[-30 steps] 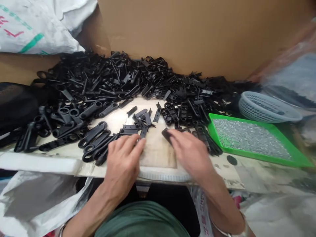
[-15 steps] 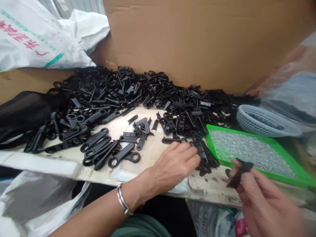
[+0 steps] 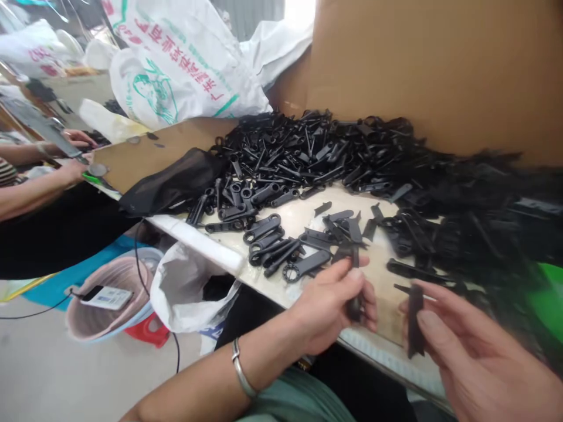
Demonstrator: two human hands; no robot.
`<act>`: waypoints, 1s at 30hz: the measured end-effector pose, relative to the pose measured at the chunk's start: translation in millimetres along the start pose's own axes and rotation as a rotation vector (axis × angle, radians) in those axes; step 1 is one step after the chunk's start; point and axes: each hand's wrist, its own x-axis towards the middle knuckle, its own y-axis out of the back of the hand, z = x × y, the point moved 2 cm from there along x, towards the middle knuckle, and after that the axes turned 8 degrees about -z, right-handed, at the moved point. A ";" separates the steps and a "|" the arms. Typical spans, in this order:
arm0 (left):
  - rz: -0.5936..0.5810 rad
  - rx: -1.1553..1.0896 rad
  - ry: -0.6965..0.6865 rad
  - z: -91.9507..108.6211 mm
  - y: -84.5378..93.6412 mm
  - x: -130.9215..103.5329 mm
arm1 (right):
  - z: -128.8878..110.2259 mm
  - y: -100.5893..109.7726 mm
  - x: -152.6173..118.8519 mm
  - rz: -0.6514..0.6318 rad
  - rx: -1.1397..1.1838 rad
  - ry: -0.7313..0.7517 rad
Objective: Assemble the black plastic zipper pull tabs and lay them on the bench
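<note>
My left hand (image 3: 332,302) is closed around a black plastic handle piece (image 3: 355,305), held upright over the table's front edge. Thumb and fingers of my right hand (image 3: 479,357) pinch a short, flat black plastic piece (image 3: 415,322) with pointed ends. The two held pieces are apart. Beyond my left hand lie ring-ended black handles (image 3: 308,265) and a small cluster of flat black pieces (image 3: 336,225). More black handles (image 3: 416,271) lie beyond my right hand, partly blurred.
A large heap of black parts (image 3: 308,146) lies against a cardboard wall (image 3: 431,70). A green tray (image 3: 549,299) shows at right, blurred. At left are a printed white sack (image 3: 185,64), a pink bucket (image 3: 101,275) and a co-worker's hands (image 3: 73,170).
The view has swung left. My left hand has risen from the handles on the table and now holds a piece. The right hand's flat piece has turned more upright.
</note>
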 end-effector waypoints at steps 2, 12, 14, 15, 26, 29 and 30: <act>0.005 -0.016 -0.007 -0.2 2.7 -2.4 | -11.3 -9.5 1.6 0.021 0.014 -0.023; -0.109 0.032 -0.040 -2.0 1.5 -9.3 | -41.1 -41.8 9.4 -0.018 -0.103 0.084; -0.115 0.060 -0.054 -1.5 0.7 -10.0 | -41.0 -42.7 10.9 -0.048 -0.164 0.089; -0.119 0.079 -0.065 -1.3 0.8 -10.0 | -40.2 -42.7 11.5 -0.066 -0.199 0.095; -0.230 0.248 -0.076 -4.8 7.8 -4.4 | -39.2 -30.7 13.9 -0.237 -0.098 -0.022; -0.235 0.188 -0.069 -5.5 4.4 -4.2 | -37.8 -31.1 16.5 -0.235 -0.047 -0.051; -0.223 0.169 -0.062 -5.4 3.4 -4.2 | -36.6 -32.0 16.9 -0.218 -0.068 -0.042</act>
